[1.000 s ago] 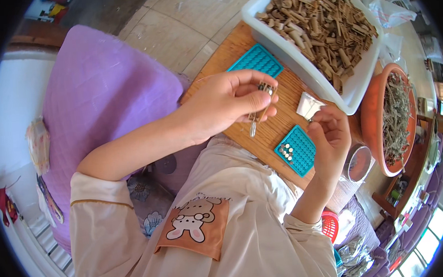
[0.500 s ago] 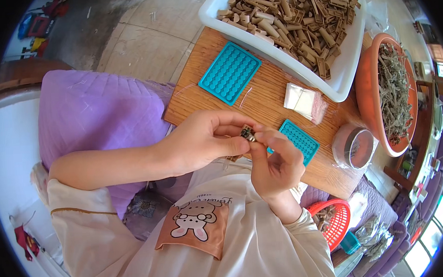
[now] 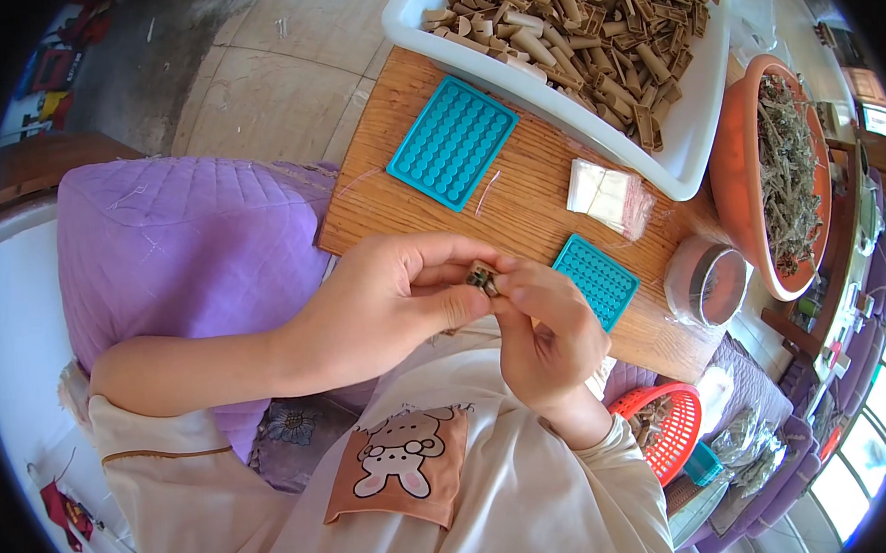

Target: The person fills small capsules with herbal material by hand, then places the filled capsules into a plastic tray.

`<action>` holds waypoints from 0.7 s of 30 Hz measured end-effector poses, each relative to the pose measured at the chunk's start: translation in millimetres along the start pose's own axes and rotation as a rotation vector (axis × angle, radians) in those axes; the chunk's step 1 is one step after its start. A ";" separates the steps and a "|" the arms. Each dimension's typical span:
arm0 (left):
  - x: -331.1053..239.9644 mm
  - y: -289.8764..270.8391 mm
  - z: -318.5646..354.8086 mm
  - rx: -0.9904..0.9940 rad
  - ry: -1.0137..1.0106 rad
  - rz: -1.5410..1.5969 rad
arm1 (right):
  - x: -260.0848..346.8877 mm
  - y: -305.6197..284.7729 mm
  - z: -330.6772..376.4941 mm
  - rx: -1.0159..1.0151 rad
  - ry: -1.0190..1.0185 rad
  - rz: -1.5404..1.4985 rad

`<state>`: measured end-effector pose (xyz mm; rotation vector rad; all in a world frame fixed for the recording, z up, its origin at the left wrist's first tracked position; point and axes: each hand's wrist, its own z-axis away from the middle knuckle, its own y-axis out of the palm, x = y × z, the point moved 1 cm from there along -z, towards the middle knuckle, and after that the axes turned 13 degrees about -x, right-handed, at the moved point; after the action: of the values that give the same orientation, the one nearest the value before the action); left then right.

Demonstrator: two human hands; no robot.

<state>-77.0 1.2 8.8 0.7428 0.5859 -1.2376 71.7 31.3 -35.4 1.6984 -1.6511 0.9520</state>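
The small brown piece [image 3: 481, 277] is in front of the chest, just off the near edge of the desk [image 3: 533, 187], between both hands. The left hand's [image 3: 384, 295] grip pinches it between thumb and bent fingers. The right hand's [image 3: 554, 333] thumb and forefinger press together at its right end; I cannot tell what they cover.

The piece seems light and stiff, perhaps plastic or thin wood. The dark, glinting bits at its end look small enough to slip. Its long sides probably give the surest hold, with fingertips clear of that end; a hard squeeze might crack a thin wall.

The desk shows straight, warm wood grain. On it lie a larger teal tray [image 3: 453, 143] with rows of rounded hollows, a smaller teal tray [image 3: 596, 282] with finer dimples, and thin, shiny packets [image 3: 607, 196]. A smooth white tub [image 3: 554, 105] holds a heap of matte brown parts [image 3: 601, 48], many half-round and trough-like. Beside it, a glossy orange bowl [image 3: 741, 181] carries brittle-looking grey-green stalks [image 3: 789, 178]. A round jar [image 3: 702, 285] looks wrapped in clear film.
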 end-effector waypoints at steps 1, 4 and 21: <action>1.8 -0.5 -1.3 0.000 0.001 -0.001 | 0.4 1.8 -4.6 0.071 -0.010 0.069; 4.7 -3.1 -5.0 -0.029 0.027 -0.030 | 5.5 -2.3 -22.7 0.300 0.099 0.182; -11.4 -8.5 -11.6 0.132 -0.130 -0.030 | -108.1 -39.5 -173.1 0.485 0.512 0.299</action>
<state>-88.0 15.9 8.4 0.7594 0.4133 -1.3516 96.8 237.1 -20.6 1.3269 -1.4098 1.8765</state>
